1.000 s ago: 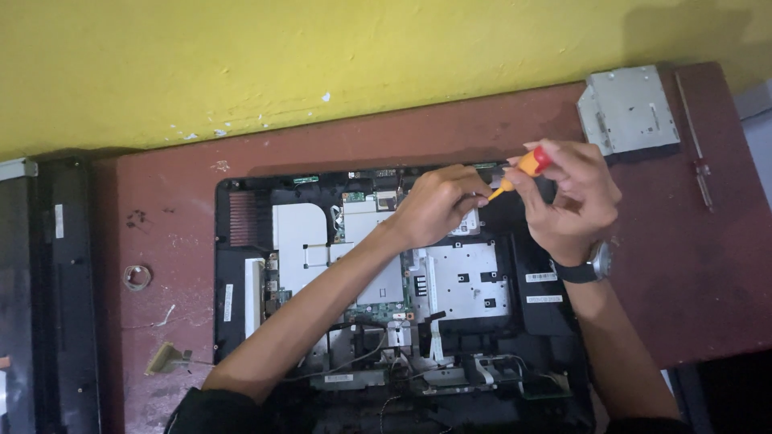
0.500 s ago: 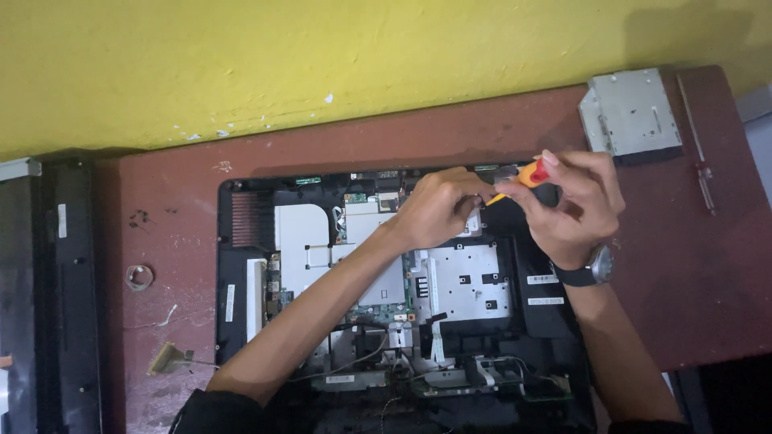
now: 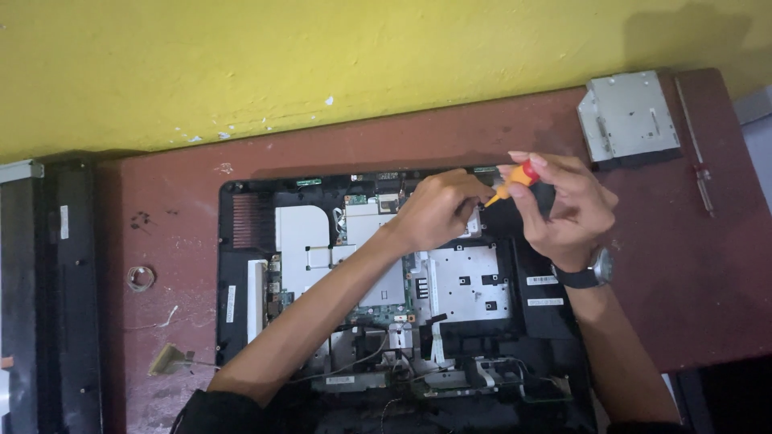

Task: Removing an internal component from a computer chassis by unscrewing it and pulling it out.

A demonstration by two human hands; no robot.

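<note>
Fingertips of the right hand (image 3: pixel 563 209) pinch the orange and red handle of a small screwdriver (image 3: pixel 511 180), which points down and to the left, toward the far edge of the opened computer chassis (image 3: pixel 241 265). The fingers are curled narrow around the handle, and a dark wristwatch (image 3: pixel 587 272) sits on this wrist. Just beside the screwdriver tip, the left hand (image 3: pixel 438 210) rests on the board with its fingers bent and close together; whether they hold some small part, I cannot tell, because the hand hides it. Under both hands lie a metal shield plate (image 3: pixel 470 285) and a second pale plate (image 3: pixel 310 241) more to the left. The chassis lies flat on a reddish-brown table (image 3: pixel 708 281) against a yellow wall (image 3: pixel 322 56). On the far right corner of the table lies a grey optical drive (image 3: pixel 631 116), well apart from the hands, and near it a thin long tool (image 3: pixel 696 137). A small metal ring (image 3: pixel 141 278) lies left of the chassis.
</note>
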